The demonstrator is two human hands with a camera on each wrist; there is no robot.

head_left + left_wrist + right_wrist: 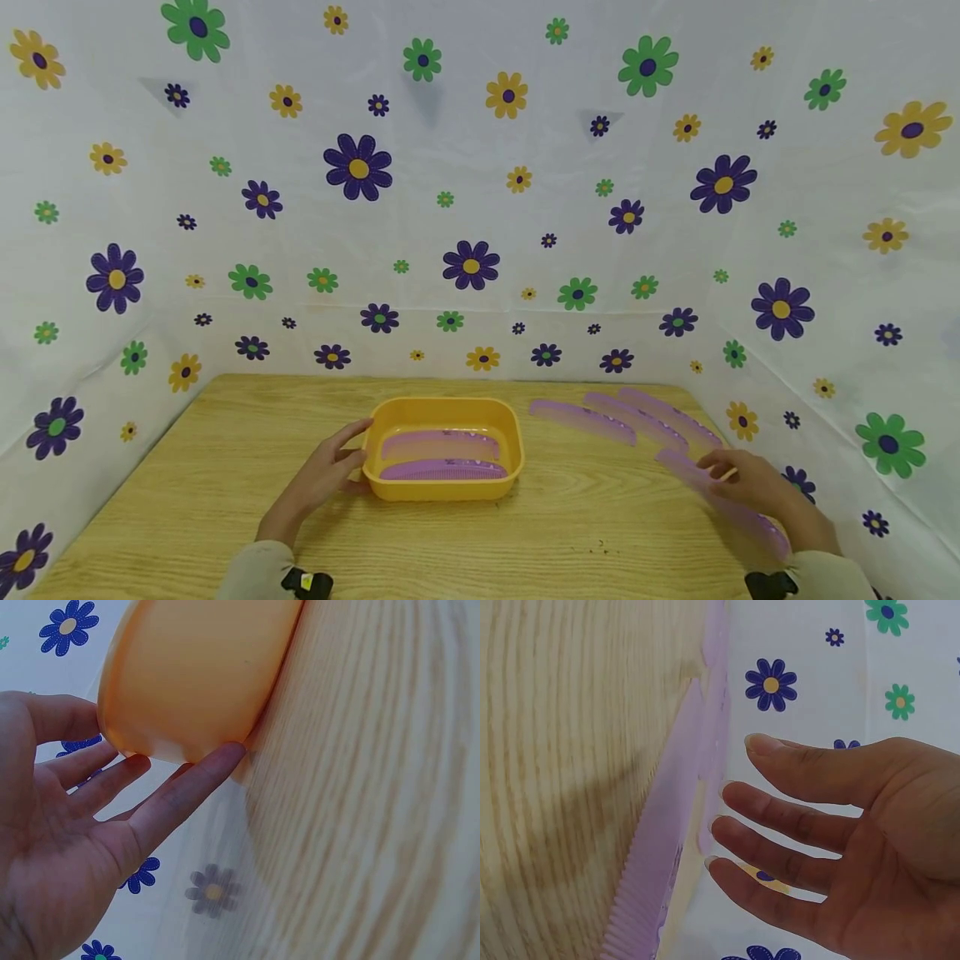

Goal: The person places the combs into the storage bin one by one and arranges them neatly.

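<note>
A yellow plastic tub [442,492] stands on the table with two purple combs inside, a rear comb [442,437] and a front comb [442,471]. My left hand [330,462] touches the tub's left end, its fingers spread and fairly straight along the end wall [195,682]. On the right, my right hand [742,479] hovers just over a purple comb [686,469] lying slantwise on the table. In the right wrist view, the hand [817,832] has its fingers apart with nothing between them, and the toothed comb [660,825] is beyond the fingertips.
Behind the right hand three more purple combs lie slantwise: a left one [581,418], a middle one [637,419] and a right one [675,417]. The wooden table [585,517] is bordered by a white flowered sheet [465,217] at the back and sides.
</note>
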